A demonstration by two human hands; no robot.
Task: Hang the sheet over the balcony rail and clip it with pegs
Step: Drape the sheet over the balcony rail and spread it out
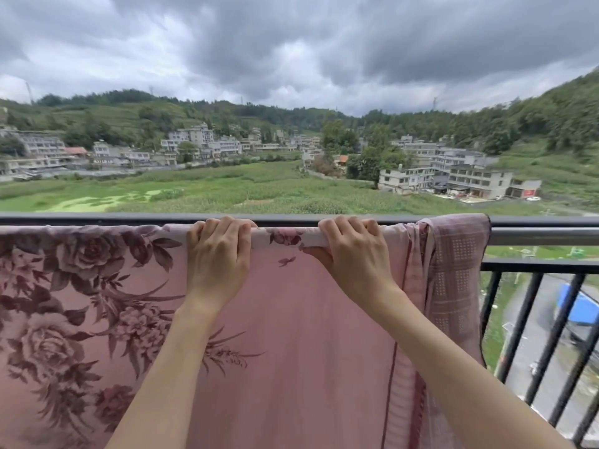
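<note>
A pink sheet [291, 335] with dark rose prints lies draped over the balcony rail [544, 236] and hangs down on my side. Its right edge is bunched, with a checked border showing [453, 270]. My left hand [217, 257] is curled over the sheet-covered rail near the middle. My right hand [353, 254] grips the same covered rail a little further right, thumb underneath. No pegs are in view.
The bare grey rail and black vertical bars [551, 335] continue to the right of the sheet. Beyond the rail lie a long drop, a road with a blue roof [580, 309], fields and buildings.
</note>
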